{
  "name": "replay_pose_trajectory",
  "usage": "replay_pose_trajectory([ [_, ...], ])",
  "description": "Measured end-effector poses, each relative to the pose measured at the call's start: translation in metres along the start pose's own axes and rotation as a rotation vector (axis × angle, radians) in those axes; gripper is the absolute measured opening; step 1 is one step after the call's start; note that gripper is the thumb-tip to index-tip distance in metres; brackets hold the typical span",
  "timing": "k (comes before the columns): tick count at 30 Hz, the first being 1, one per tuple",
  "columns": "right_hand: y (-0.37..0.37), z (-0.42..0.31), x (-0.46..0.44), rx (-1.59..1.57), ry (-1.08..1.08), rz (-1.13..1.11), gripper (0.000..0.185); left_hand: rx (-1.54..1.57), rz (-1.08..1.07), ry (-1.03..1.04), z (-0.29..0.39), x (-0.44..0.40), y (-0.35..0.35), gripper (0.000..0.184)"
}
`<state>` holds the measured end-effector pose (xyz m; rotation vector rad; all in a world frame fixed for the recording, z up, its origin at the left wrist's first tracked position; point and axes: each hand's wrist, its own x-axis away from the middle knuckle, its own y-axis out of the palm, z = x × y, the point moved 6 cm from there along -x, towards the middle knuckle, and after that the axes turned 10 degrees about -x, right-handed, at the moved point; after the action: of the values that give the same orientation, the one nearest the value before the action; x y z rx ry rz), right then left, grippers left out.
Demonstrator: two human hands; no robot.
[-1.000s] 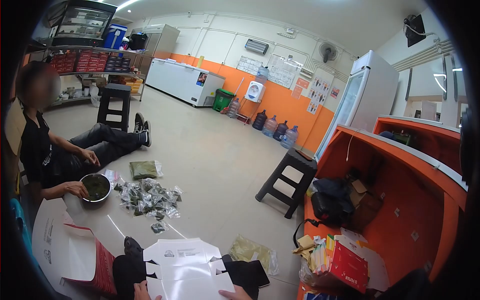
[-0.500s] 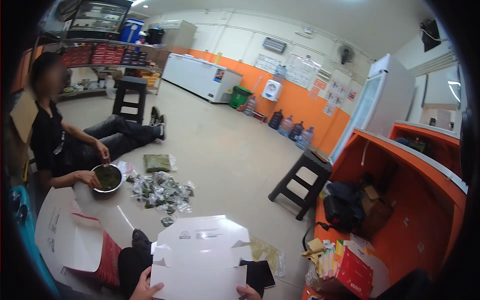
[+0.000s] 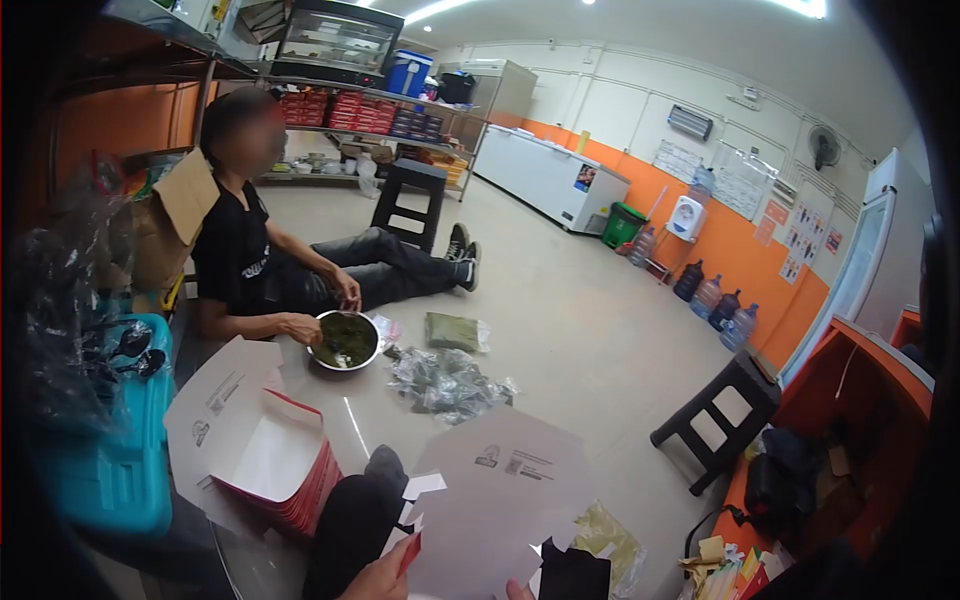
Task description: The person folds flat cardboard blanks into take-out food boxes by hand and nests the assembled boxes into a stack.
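A white cardboard box blank (image 3: 500, 510) with small printed marks lies over my lap, its far panel spread out flat. My left hand (image 3: 380, 578) grips its left edge, where the side flaps stand bent up and a strip of red outer face shows. Of my right hand (image 3: 520, 590), little more than the thumb shows at the bottom, pressed on the blank near its right edge; the other fingers are hidden. To the left stands a nested stack of folded red-and-white boxes (image 3: 312, 490).
A person (image 3: 235, 235) sits at left, hands at a metal bowl (image 3: 345, 342) of green contents. Small plastic packets (image 3: 450, 385) and a green packet (image 3: 455, 332) lie on the floor. A teal container (image 3: 110, 470) is left; a black stool (image 3: 715, 415) stands right.
The view has turned left, so the room sits further right. The blank has tilted, and its left side flaps are now bent up at my left hand. My right hand is lower in view.
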<state>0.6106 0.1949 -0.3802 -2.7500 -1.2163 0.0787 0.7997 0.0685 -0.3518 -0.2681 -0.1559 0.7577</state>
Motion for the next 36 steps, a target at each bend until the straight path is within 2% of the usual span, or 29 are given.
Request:
replay_pose_trajectory([
  [1, 0.004, -0.002, 0.001, 0.009, -0.022, -0.002, 0.046, -0.109, 0.122, -0.039, 0.014, 0.005, -0.008, 0.048],
  [2, 0.008, -0.004, -0.001, 0.015, -0.044, -0.005, 0.046, -0.161, 0.153, 0.032, 0.031, 0.005, -0.015, 0.048],
  [5, 0.019, -0.01, 0.001, 0.019, -0.089, -0.019, 0.044, -0.237, 0.308, 0.046, 0.061, 0.007, -0.034, 0.052],
  [9, 0.027, -0.018, 0.004, 0.019, -0.135, -0.028, 0.043, -0.298, 0.296, -0.013, 0.049, 0.008, -0.036, 0.057],
  [11, 0.029, -0.022, 0.005, 0.02, -0.156, -0.028, 0.042, 0.035, 0.284, 0.14, 0.054, 0.009, -0.038, 0.066],
  [12, 0.029, -0.023, 0.006, 0.019, -0.169, -0.026, 0.041, 0.165, 0.249, 0.111, 0.046, 0.006, -0.038, 0.078],
  [13, 0.029, -0.025, 0.006, 0.017, -0.185, -0.019, 0.041, 0.161, 0.249, 0.104, 0.033, 0.001, -0.037, 0.078],
  [15, 0.025, -0.025, 0.011, 0.017, -0.215, -0.01, 0.04, 0.021, 0.292, 0.149, 0.012, -0.003, -0.033, 0.059],
  [16, 0.023, -0.027, 0.012, 0.017, -0.233, 0.001, 0.04, 0.019, 0.291, 0.143, 0.016, -0.002, -0.034, 0.059],
  [18, 0.016, -0.029, 0.015, 0.017, -0.269, 0.024, 0.039, -0.01, 0.104, 0.037, 0.021, -0.003, -0.025, 0.058],
  [20, 0.01, -0.03, 0.019, 0.012, -0.303, 0.047, 0.038, 0.039, 0.007, 0.037, 0.007, -0.007, -0.02, 0.058],
  [21, 0.008, -0.031, 0.017, 0.022, -0.285, 0.04, 0.038, 0.091, -0.083, 0.041, 0.002, -0.008, -0.016, 0.06],
  [22, 0.007, -0.03, 0.015, 0.022, -0.269, 0.031, 0.037, 0.135, -0.193, -0.06, 0.002, -0.007, -0.014, 0.058],
  [23, 0.007, -0.029, 0.015, 0.021, -0.252, 0.019, 0.037, 0.133, -0.196, -0.063, 0.008, -0.008, -0.019, 0.058],
  [25, 0.007, -0.027, 0.014, 0.018, -0.226, 0.003, 0.036, 0.067, -0.402, -0.223, 0.007, -0.005, -0.013, 0.055],
  [26, 0.007, -0.026, 0.014, 0.014, -0.217, -0.001, 0.035, 0.063, -0.444, -0.185, 0.012, -0.005, -0.01, 0.051],
  [29, 0.004, -0.023, 0.013, 0.002, -0.193, 0.002, 0.034, 0.112, -0.411, -0.138, -0.002, -0.01, 0.005, 0.047],
  [33, -0.01, -0.016, 0.009, -0.04, -0.145, 0.07, 0.033, 0.14, -0.334, -0.198, -0.018, -0.011, 0.016, 0.046],
  [36, -0.019, -0.002, 0.005, -0.105, -0.068, 0.125, 0.032, 0.154, -0.255, -0.099, -0.021, -0.013, 0.015, 0.048],
])
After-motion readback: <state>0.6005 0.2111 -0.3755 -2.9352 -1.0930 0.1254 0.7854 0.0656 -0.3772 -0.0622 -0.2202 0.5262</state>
